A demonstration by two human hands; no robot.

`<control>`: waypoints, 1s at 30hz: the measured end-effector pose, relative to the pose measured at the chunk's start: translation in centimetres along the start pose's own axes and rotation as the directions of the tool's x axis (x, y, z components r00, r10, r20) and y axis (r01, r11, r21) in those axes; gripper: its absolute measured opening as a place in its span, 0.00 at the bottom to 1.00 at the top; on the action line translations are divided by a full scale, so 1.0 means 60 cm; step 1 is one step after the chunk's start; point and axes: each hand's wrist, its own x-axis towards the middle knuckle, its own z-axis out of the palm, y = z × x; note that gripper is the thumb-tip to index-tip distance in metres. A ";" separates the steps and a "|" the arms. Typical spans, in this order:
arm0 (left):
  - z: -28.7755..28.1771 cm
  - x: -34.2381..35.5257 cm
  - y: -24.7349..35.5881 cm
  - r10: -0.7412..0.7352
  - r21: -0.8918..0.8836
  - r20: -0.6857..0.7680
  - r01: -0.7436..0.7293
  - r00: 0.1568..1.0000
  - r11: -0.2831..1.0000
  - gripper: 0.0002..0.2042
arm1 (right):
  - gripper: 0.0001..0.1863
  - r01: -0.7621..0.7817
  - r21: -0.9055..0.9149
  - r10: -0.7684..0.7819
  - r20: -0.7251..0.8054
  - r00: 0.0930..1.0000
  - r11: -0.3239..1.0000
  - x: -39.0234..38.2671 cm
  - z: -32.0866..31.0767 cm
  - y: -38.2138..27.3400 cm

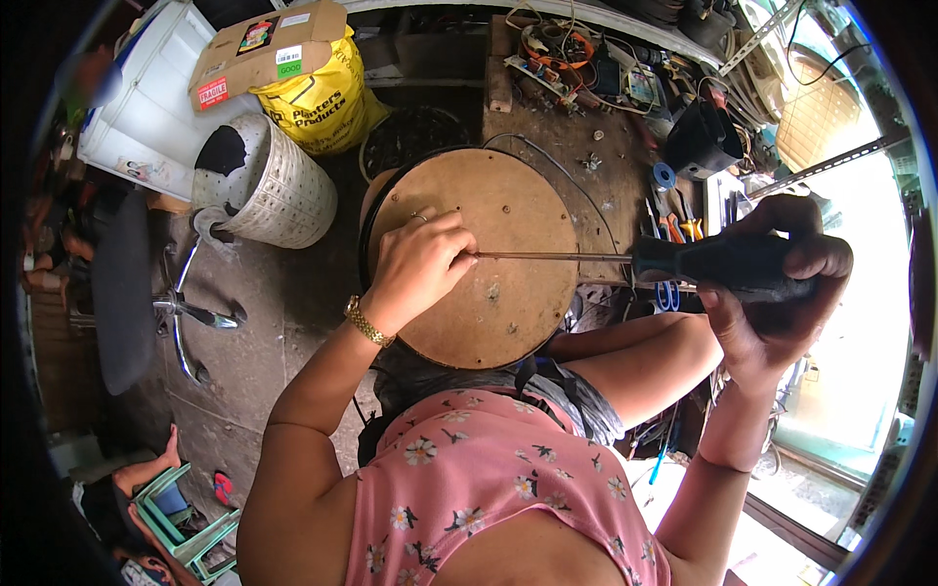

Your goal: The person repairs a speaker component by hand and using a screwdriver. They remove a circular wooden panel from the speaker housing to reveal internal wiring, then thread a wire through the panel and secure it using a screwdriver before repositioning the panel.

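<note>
A round wooden board (pixel 508 313) with a dark rim lies in front of my lap, small screws or holes dotted near its edge. Over its left half, my left hand (pixel 425 259) has its thumb and fingers pinched together at the thin tip of a long screwdriver (pixel 557 256). Whether a screw sits between those fingertips is hidden. To the right of the board, my right hand (pixel 782 283) is wrapped round the screwdriver's thick black handle. The shaft lies nearly level across the view, over the board.
Behind the board, a wooden bench (pixel 576 156) carries wires and loose parts. Pliers (pixel 669 220) stand by a black container (pixel 703 137) at right. At left are a white perforated bin (pixel 283 186), a yellow sack (pixel 322 107), a cardboard box (pixel 254 59) and a metal chair base (pixel 176 303).
</note>
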 end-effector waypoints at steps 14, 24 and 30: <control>0.005 -0.016 0.003 -0.053 -0.009 0.002 0.053 0.999 0.999 0.06 | 0.31 0.084 -0.018 -0.074 0.301 0.951 0.996 0.066 0.027 -0.012; 0.002 -0.017 0.009 -0.062 -0.018 -0.010 0.062 0.998 0.998 0.06 | 0.25 0.064 -0.044 -0.032 0.511 0.859 0.997 0.102 0.022 -0.036; -0.003 -0.015 0.006 -0.030 -0.009 0.009 0.030 0.999 1.000 0.06 | 0.18 0.184 -0.373 0.115 0.651 0.750 0.909 0.143 0.020 -0.106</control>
